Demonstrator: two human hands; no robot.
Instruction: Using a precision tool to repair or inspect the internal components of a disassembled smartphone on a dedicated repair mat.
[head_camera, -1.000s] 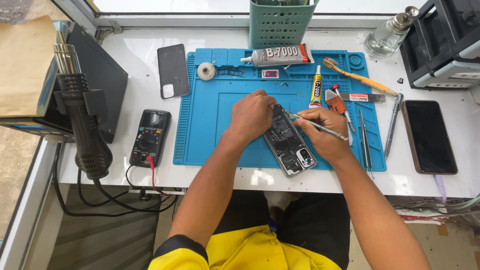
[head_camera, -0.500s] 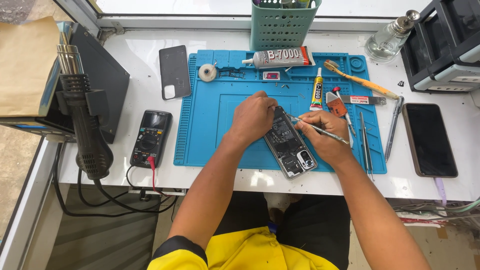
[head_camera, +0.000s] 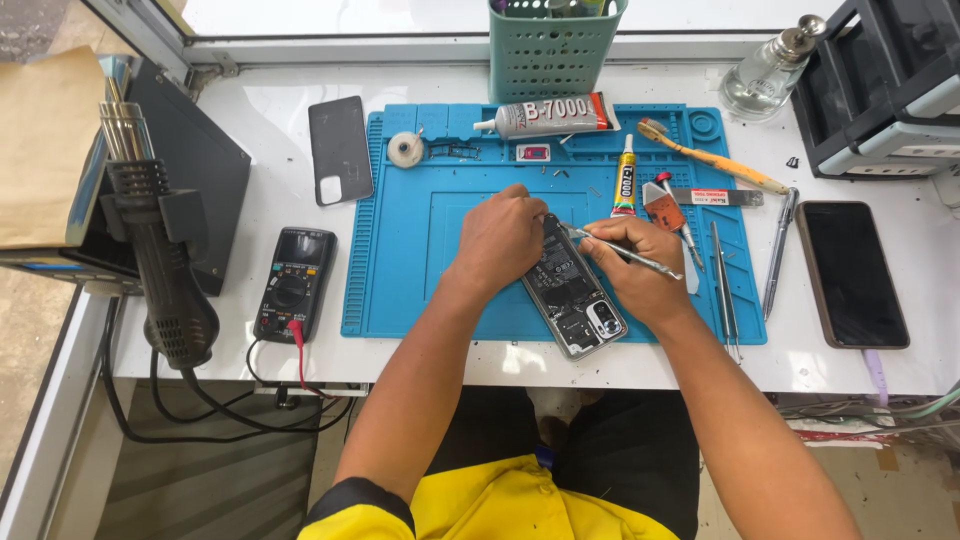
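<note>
Ribbed blue mat (head_camera: 420, 260) bears opened phone (head_camera: 575, 295); left hand (head_camera: 500, 238) pins it, right hand (head_camera: 630, 262) pinches metal tweezers (head_camera: 640, 260).

Opened phone (head_camera: 575, 295) lies on the mat (head_camera: 410, 270); multimeter (head_camera: 293, 283) left of it, another phone (head_camera: 851, 273) right, basket (head_camera: 548, 50) behind.
</note>
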